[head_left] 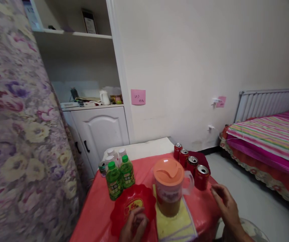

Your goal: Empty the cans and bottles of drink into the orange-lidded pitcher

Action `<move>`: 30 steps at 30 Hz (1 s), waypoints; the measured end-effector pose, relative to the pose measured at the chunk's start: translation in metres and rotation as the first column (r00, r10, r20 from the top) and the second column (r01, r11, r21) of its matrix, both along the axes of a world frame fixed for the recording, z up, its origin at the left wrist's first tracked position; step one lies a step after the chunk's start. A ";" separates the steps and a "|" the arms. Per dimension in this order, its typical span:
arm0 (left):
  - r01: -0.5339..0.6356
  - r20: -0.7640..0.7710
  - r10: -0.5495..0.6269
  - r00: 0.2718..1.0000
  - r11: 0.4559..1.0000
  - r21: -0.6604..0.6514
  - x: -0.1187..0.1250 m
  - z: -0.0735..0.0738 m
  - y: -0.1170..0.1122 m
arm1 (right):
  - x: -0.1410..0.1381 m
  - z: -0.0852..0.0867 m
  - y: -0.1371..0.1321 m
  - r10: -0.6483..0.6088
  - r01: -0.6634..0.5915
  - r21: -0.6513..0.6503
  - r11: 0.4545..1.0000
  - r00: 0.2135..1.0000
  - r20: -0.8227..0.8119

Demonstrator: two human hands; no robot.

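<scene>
My left hand (135, 224) is over the red scalloped plate (117, 205), its fingers loosely bent, with nothing visible in them. To the right of the table's edge, my right hand (225, 205) hangs with fingers apart and holds nothing; its fingertips are close to the nearest red can (201, 178). Between the hands stands a clear plastic pitcher (169, 201) with an orange lid (169, 172) and brownish liquid inside. It rests on a folded yellow cloth (173, 227). Two green-capped drink bottles (114, 183) stand behind the plate.
More red cans line the table's right side, their tops opened. White-capped bottles (112, 154) stand behind the green ones. A red cloth (99, 208) covers the table. A floral curtain (15, 117) hangs at left, a cabinet (101, 126) behind, a bed (267, 141) at right.
</scene>
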State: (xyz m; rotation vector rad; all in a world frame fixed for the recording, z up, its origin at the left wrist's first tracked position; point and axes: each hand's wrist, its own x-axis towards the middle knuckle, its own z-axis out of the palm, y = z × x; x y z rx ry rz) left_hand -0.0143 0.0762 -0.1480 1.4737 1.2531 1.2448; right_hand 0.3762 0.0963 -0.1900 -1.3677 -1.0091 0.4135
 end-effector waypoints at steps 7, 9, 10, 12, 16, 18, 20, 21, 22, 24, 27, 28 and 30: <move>-0.095 -0.015 0.095 0.995 0.995 0.009 0.001 -0.004 0.005 | -0.053 0.072 0.027 0.444 -0.432 0.108 0.896 0.880 -0.167; -0.112 -0.017 0.113 0.993 0.994 0.016 0.000 -0.006 0.006 | -0.064 0.078 0.039 0.509 -0.498 0.105 0.861 0.844 -0.172; -0.111 -0.019 0.112 0.994 0.994 0.019 0.000 -0.007 0.006 | -0.069 0.078 0.043 0.530 -0.520 0.101 0.848 0.829 -0.181; -0.105 -0.030 0.105 0.994 0.994 0.019 -0.001 -0.007 0.005 | -0.076 0.076 0.049 0.555 -0.546 0.101 0.831 0.804 -0.213; -0.142 -0.055 0.142 0.988 0.990 -0.006 0.001 -0.005 0.003 | -0.083 0.071 0.050 0.564 -0.554 0.121 0.824 0.776 -0.284; -0.150 -0.071 0.149 0.986 0.989 -0.007 0.002 -0.003 0.003 | -0.083 0.070 0.049 0.561 -0.550 0.133 0.825 0.767 -0.311; -0.157 -0.085 0.157 0.984 0.988 0.007 0.005 -0.002 0.002 | -0.083 0.070 0.049 0.555 -0.541 0.143 0.829 0.762 -0.332; -0.162 -0.089 0.163 0.983 0.987 0.013 0.006 -0.002 0.002 | -0.083 0.069 0.049 0.552 -0.537 0.147 0.830 0.761 -0.341; -0.166 -0.092 0.167 0.982 0.986 0.016 0.007 -0.002 0.001 | -0.083 0.068 0.049 0.550 -0.533 0.151 0.832 0.759 -0.349; -0.165 -0.097 0.165 0.981 0.986 0.015 0.009 -0.004 0.001 | -0.083 0.066 0.050 0.546 -0.527 0.158 0.835 0.756 -0.361; -0.154 -0.107 0.154 0.982 0.988 0.002 0.009 -0.007 0.003 | -0.083 0.064 0.051 0.542 -0.519 0.169 0.838 0.751 -0.376; -0.156 -0.109 0.155 0.982 0.988 -0.002 0.009 -0.008 0.003 | -0.083 0.064 0.051 0.544 -0.520 0.173 0.836 0.748 -0.380; -0.154 -0.110 0.152 0.982 0.988 -0.010 0.009 -0.008 0.004 | -0.084 0.066 0.051 0.555 -0.529 0.181 0.829 0.737 -0.385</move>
